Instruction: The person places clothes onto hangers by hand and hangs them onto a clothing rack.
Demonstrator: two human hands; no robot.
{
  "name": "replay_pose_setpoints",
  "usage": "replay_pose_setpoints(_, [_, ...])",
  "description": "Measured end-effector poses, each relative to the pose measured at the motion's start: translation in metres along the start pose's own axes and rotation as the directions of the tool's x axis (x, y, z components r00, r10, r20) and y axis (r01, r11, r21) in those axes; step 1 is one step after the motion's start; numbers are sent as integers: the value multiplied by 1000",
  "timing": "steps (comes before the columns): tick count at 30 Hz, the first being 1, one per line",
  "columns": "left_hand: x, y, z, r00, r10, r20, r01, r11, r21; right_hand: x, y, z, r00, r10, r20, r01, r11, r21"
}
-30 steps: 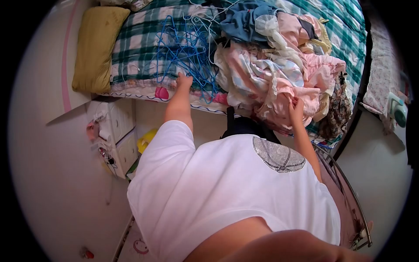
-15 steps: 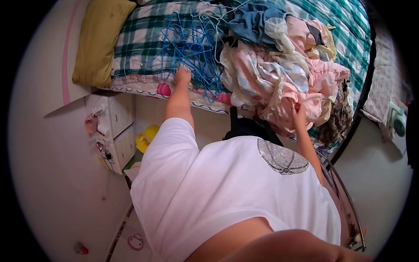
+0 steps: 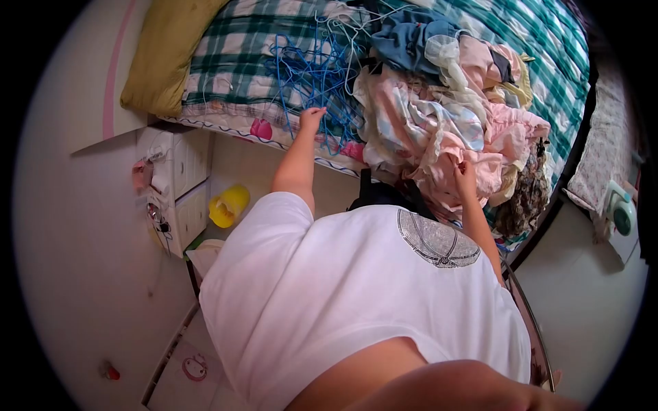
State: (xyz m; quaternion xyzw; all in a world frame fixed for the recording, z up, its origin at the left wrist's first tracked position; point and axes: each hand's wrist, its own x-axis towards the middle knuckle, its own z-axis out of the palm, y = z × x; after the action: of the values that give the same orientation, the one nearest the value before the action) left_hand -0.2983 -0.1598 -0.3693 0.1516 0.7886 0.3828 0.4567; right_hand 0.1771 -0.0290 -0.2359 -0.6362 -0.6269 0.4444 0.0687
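A tangle of blue hangers (image 3: 319, 72) lies on the green and white plaid bedding (image 3: 233, 51). At its lower edge is my left hand (image 3: 312, 119), its fingers drawn together; whether a hanger is between them is too small to tell. To the right spreads a heap of clothes, with a pink garment (image 3: 445, 175) at the near side. My right hand (image 3: 465, 175) pinches the pink cloth there. Behind it in the heap lie a blue garment (image 3: 408, 41) and a white and pastel patterned one (image 3: 445, 120). White hangers (image 3: 345, 31) rest beside the blue ones.
A mustard pillow (image 3: 164, 58) lies at the bed's left. Below the bed edge stand a white drawer unit (image 3: 192, 164) and a yellow container (image 3: 229, 205). A dark item (image 3: 387, 194) is between my body and the bed. A green and white device (image 3: 621, 216) is at the right.
My left hand has moved right along the near edge of the blue hangers, and its fingers have come together. My right hand stays at the pink cloth. The view has shifted slightly.
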Motion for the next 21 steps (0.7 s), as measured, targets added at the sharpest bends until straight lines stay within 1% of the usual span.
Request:
replay_pose_setpoints(3, [-8, 14, 8, 973, -5, -231, 55, 976, 212, 0, -4, -1, 1000, -3, -5, 3, 999, -42])
replay_pose_setpoints(6, [-13, 35, 2, 971, -31, -238, 87, 970, 226, 4, 9, -1, 999, -41, 12, 42, 995, -95])
replay_pose_setpoints(9, [-16, 42, -3, 900, 153, -408, 64, 880, 471, 6, 16, -1, 999, -36, 29, 39, 994, -99])
replay_pose_setpoints(10, [-34, 63, -3, 864, 227, -450, 34, 865, 501, 6, 16, -1, 999, -37, 29, 40, 995, -92])
replay_pose_setpoints(13, [-46, 82, -4, 826, 298, -478, -3, 851, 525, 2, 13, 0, 998, -49, 25, 51, 996, -79])
replay_pose_setpoints(16, [-53, 83, -3, 899, 317, -302, -95, 815, 571, 0, 12, 1, 998, -62, 30, 65, 994, -89])
replay_pose_setpoints(19, [-63, 79, 13, 930, 327, -165, -172, 787, 592, 0, 9, 1, 997, -55, 47, 59, 994, -95])
replay_pose_setpoints(21, [-77, 84, 29, 931, 337, -143, -217, 823, 526, -1, 6, -1, 997, -65, 37, 68, 995, -74])
